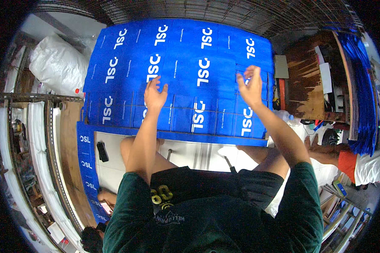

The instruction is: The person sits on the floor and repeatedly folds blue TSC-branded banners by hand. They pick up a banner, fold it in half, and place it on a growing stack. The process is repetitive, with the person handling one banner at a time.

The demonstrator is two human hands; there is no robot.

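A wide blue sheet (179, 90) printed with rows of white lettering is spread in front of my crossed legs, with thin fold or seam lines across its near part. My left hand (155, 96) is over its middle, thumb and fingers apart and nothing in them. My right hand (251, 86) is over its right side with the fingers loosely bent and spread, slightly blurred. I see nothing held in it. Whether either hand touches the sheet, I cannot tell. A narrower blue strip (85, 162) with the same lettering runs down the left.
A black oblong object (101, 152) and a dark-handled tool (228, 162) lie on the pale tiled floor (185, 151). White plastic bundles (57, 65) stand far left, by metal racks. Another person's hand (107, 197) shows lower left. Blue material (356, 92) hangs at the right.
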